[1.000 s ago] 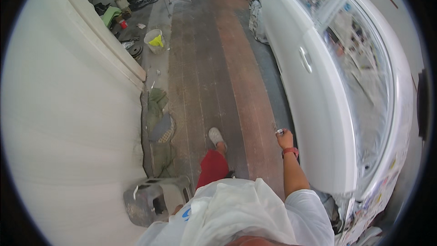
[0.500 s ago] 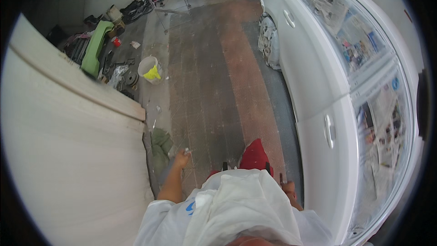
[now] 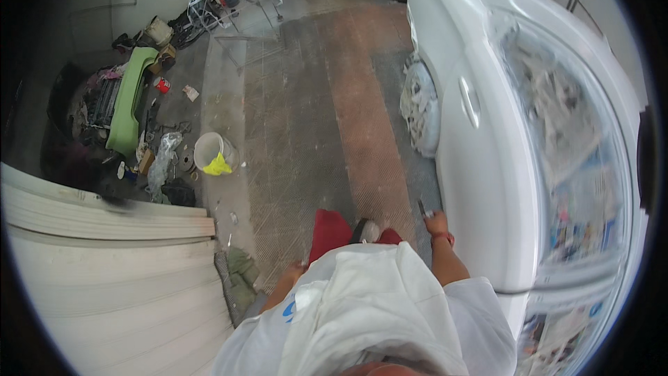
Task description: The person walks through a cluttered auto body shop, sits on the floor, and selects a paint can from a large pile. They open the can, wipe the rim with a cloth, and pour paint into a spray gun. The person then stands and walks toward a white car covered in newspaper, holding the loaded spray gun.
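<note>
— White car (image 3: pixel 487 167) takes up that whole side, its windows papered over and a bundle of paper stuffed at the wheel arch. See the right hand (image 3: pixel 437 224)?

— Just beside the car's lower door panel, yes. Its grip is closed around a small dark tool (image 3: pixel 422 207), the thin end pointing up toward the car's front.

— And the left hand (image 3: pixel 296 273)?

— Farther from the car, down by the red trouser leg, mostly hidden under the white shirt. I cannot tell whether its grip is wide or narrow.

— Any containers?

— One white bucket (image 3: pixel 210 150) on the floor, well apart from the car, with something yellow (image 3: pixel 218 165) hanging over its rim. Beyond it, farther still from the car, lies a green bumper (image 3: pixel 131 101) among scattered clutter.
</note>
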`<state>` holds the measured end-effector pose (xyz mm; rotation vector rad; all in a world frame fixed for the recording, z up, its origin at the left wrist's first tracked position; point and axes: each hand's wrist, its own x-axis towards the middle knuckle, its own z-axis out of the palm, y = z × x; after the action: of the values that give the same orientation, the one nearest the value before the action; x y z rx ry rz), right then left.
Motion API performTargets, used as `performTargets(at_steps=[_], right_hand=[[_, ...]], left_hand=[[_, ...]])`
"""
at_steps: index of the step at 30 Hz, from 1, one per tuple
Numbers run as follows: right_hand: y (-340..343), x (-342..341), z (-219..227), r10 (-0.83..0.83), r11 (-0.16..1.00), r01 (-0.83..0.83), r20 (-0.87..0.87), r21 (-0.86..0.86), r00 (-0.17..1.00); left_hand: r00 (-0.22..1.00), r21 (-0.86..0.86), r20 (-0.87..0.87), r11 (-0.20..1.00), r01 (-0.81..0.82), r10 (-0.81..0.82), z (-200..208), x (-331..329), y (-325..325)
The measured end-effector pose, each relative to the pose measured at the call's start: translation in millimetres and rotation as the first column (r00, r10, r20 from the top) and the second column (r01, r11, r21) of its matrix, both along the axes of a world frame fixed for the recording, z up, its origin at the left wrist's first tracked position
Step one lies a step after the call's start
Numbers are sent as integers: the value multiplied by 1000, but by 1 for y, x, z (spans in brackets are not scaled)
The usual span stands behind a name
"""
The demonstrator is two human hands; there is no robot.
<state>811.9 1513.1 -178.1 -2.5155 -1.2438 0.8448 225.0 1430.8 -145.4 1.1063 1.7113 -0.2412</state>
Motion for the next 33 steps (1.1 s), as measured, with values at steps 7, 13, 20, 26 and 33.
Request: performTargets(at_steps=[7, 13, 20, 26, 33], right_hand=[[401, 6, 84, 158, 898, -143, -3, 417, 987], [507, 1, 35, 68, 994, -71, 43, 84, 997], [503, 43, -16, -118, 932, 120, 27, -343, 993], [628, 87, -48, -256, 790, 227, 29, -570, 966], [1033, 137, -42, -67, 968, 66, 5, -241, 998]], left_hand=[[979, -168, -5, 965, -201, 203, -46, -4, 148], [983, -69, -1, 981, -183, 183, -49, -1, 411], [926, 128, 27, 917, -377, 377, 26, 19, 821], [917, 264, 119, 878, -399, 381, 32, 56, 1079], [934, -80, 76, 936, -344, 349, -25, 128, 1189]])
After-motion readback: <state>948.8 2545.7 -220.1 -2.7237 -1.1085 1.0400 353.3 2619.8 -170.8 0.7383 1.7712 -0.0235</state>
